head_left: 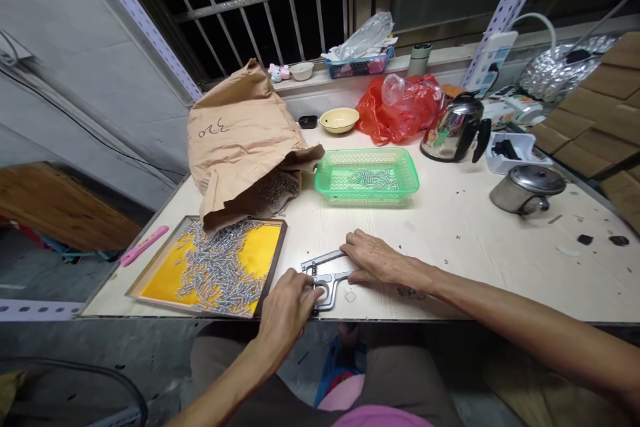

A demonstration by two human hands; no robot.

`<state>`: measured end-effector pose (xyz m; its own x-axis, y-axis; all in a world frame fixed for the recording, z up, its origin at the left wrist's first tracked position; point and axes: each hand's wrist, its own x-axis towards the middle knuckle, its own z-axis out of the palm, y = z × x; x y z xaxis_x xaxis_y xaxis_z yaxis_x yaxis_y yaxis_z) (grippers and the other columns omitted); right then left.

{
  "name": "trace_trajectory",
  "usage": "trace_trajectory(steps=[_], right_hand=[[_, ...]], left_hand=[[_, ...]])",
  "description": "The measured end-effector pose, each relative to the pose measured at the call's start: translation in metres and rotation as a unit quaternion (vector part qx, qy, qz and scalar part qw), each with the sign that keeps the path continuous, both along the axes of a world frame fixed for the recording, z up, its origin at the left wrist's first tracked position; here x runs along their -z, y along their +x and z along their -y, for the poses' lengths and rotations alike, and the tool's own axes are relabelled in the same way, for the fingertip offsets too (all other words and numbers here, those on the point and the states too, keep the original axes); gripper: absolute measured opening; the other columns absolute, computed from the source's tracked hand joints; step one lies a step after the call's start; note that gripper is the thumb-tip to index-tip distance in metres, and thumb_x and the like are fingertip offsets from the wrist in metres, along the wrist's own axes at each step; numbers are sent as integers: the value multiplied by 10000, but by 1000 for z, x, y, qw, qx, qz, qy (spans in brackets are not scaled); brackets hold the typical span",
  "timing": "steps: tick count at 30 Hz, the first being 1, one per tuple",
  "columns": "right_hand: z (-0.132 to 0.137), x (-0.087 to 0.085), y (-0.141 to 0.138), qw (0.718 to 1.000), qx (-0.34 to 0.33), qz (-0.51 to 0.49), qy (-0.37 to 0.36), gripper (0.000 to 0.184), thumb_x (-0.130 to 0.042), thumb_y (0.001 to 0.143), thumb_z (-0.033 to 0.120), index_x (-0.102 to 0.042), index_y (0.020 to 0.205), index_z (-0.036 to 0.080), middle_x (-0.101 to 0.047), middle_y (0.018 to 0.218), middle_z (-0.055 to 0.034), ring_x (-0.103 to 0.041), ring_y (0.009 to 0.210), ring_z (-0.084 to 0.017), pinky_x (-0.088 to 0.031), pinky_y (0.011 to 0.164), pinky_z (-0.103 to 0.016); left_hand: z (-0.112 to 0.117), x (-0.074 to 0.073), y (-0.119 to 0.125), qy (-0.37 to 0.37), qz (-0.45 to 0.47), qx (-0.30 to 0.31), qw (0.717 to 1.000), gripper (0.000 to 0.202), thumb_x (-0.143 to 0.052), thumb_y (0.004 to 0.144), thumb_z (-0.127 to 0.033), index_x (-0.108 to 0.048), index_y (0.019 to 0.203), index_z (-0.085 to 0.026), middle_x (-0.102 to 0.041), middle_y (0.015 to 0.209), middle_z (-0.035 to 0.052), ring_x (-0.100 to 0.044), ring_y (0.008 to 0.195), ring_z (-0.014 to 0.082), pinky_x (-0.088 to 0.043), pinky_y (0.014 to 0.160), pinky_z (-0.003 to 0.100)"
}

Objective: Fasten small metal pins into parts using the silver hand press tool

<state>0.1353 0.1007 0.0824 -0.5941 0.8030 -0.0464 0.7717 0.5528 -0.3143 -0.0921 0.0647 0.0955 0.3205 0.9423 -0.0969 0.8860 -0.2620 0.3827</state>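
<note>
A small metal hand press lies at the table's front edge. My right hand rests on top of its handle, fingers curled over it. My left hand is at the tool's left end, fingers pinched together near its jaw; what they hold is too small to see. To the left sits a yellow-lined tray heaped with several small metal pins. A green plastic basket behind the tool holds more of the pins.
A torn brown paper sack spills pins onto the tray. A pink comb-like piece lies at the left edge. Further back stand a yellow bowl, a red plastic bag, a steel kettle and a lidded steel pot.
</note>
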Motion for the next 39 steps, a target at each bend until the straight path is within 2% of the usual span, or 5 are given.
trace_trajectory(steps=[5,9,22,30,39], right_hand=[[7,-2,-1,1000,3,1,6,421,-704,732,396,-563,1024,128,-517,1005,-99,-456,928,-236,-414,769,-342],[12,-10,3,999,22,25,-19,574,-745,666,422,-537,1111,125,-521,1040,-113,-461,944,-255,-425,769,-360],[20,2,-4,997,50,51,39,94,-515,877,202,-587,904,148,-582,943,-77,-496,890,-211,-361,807,-343],[10,-5,-6,997,40,66,-13,167,-473,908,210,-611,832,156,-616,859,-72,-542,813,-193,-375,715,-313],[0,-7,18,999,24,19,-10,390,-568,840,468,-599,1058,147,-592,988,-103,-542,886,-211,-393,756,-315]], left_hand=[[-17,11,30,78,-37,183,979,553,-642,759,-248,-440,1267,-171,-492,1302,116,-432,1184,268,-408,958,409],[-32,15,40,51,-80,222,970,580,-618,763,-266,-413,1291,-141,-525,1229,119,-463,1097,270,-424,925,406],[-39,13,54,56,-132,201,969,204,-589,824,-350,-583,945,-186,-577,958,53,-504,923,230,-429,747,341],[-38,12,58,46,-133,169,975,161,-537,866,-328,-615,910,-194,-600,908,50,-516,913,223,-431,735,331],[4,42,57,171,-10,160,972,388,-458,878,-152,-451,1265,-139,-432,1386,144,-340,1320,279,-381,1032,456]])
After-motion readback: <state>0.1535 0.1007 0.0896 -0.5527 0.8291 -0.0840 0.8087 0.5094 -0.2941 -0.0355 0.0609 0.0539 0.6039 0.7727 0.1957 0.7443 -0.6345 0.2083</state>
